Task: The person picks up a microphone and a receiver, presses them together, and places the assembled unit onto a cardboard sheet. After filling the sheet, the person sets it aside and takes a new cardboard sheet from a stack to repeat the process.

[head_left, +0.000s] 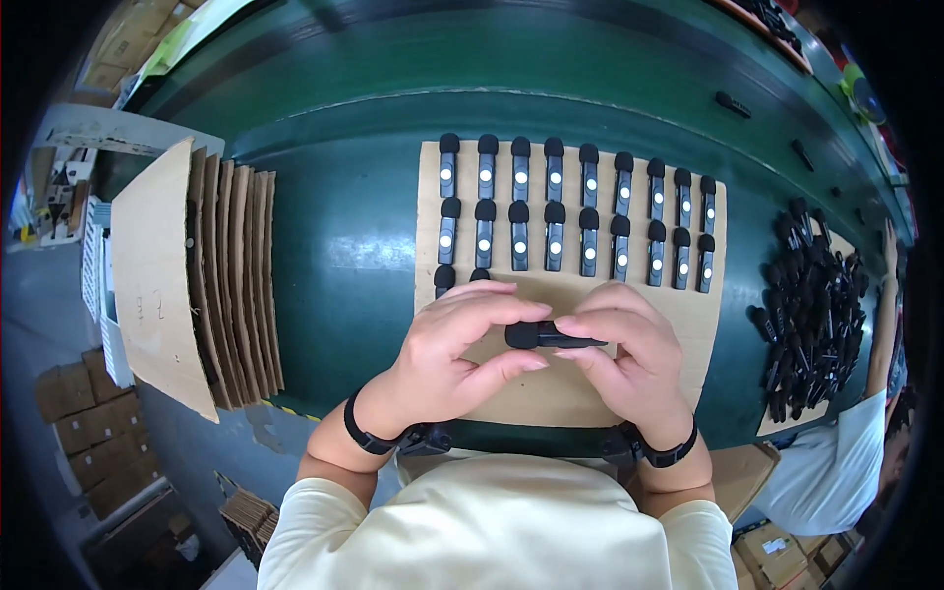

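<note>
A small black clip-on microphone [526,336] with a foam-covered head lies sideways between my hands, above the lower part of a cardboard sheet [551,401]. My right hand [629,344] pinches its body between thumb and fingers. My left hand [457,344] curves around the foam end, its thumb and index finger apart, with a small gap to the foam. Beyond my hands, similar microphones [555,236] stand in two full rows on the sheet, foam heads away from me, each with a white round spot. Two more [444,279] begin a third row, partly covered by my left hand.
Upright cardboard sheets [231,285] are stacked at the left on the green table [344,197]. A heap of black microphones [816,315] lies at the right on cardboard. Beside it, another person's arm [882,324] reaches in. A few loose pieces [733,104] lie at the far right.
</note>
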The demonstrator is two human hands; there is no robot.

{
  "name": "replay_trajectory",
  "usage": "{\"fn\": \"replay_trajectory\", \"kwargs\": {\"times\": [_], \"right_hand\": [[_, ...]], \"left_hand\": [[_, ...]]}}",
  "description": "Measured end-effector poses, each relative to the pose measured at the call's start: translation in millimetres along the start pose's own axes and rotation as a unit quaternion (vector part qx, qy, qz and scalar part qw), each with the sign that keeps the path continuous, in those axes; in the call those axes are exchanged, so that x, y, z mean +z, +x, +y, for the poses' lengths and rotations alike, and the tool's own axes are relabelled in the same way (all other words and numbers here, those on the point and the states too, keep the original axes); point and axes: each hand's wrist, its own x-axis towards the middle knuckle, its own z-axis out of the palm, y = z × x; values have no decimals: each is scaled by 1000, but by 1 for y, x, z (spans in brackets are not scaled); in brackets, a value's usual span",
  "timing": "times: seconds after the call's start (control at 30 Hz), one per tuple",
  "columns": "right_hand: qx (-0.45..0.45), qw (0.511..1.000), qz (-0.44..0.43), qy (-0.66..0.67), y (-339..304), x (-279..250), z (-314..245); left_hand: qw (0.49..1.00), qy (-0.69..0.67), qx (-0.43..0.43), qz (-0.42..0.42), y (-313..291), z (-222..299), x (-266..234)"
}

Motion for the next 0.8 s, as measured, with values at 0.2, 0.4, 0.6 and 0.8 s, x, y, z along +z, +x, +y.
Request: {"fn": "replay_trajectory", "kwargs": {"times": [0.2, 0.4, 0.6, 0.8], "right_hand": [[11, 999, 16, -34, -1, 5, -6], [-22, 994, 39, -103, -2, 8, -7], [-37, 990, 43, -127, -2, 9, -6], [-62, 990, 17, -126, -2, 8, -1]], "left_hand": [[998, -51, 21, 8, 0, -6, 3], [999, -16, 46, -4, 1, -5, 2], [998, -4, 56, -22, 2, -5, 1], [999, -21, 43, -7, 1, -3, 1]]}}
